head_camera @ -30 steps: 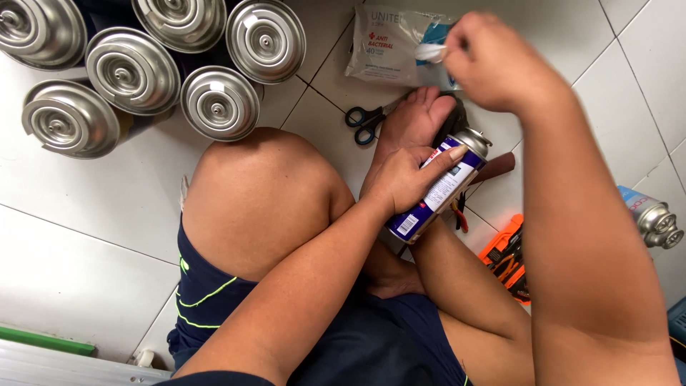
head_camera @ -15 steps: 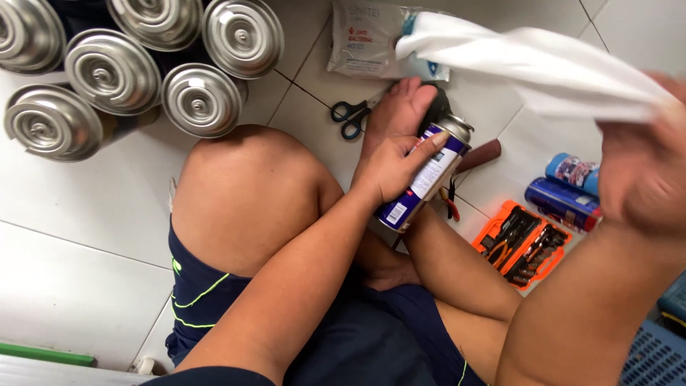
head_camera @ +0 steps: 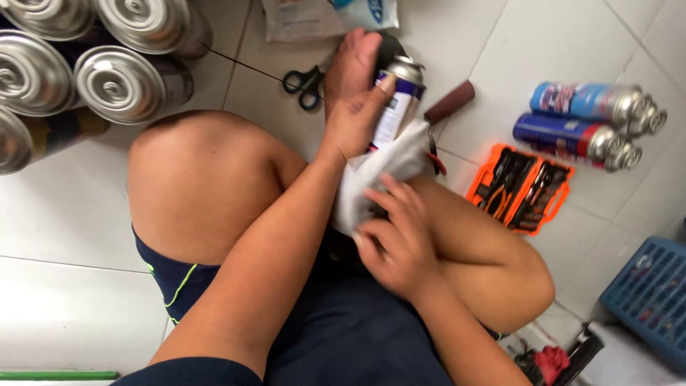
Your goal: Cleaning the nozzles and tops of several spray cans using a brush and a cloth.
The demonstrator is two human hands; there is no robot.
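The right hand point(head_camera: 400, 239), raised a moment ago, now presses a white wipe point(head_camera: 379, 175) against the spray can point(head_camera: 393, 107) gripped by the left hand point(head_camera: 354, 118), nozzle pointing up and away.

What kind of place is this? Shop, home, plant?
Probably an informal floor workspace, home or small shop, not a plant: the person sits on a white tiled floor among upright gas canisters, an open orange tool kit and scissors.

Four upright metal canisters point(head_camera: 107, 82) stood clustered at the far left on the white tiled floor point(head_camera: 64, 229). Black-handled scissors point(head_camera: 304, 82) lay far, near the middle. An open orange tool case point(head_camera: 520, 189) sat right, with two spray cans point(head_camera: 582, 118) lying beyond it and a blue basket point(head_camera: 647, 300) nearer.
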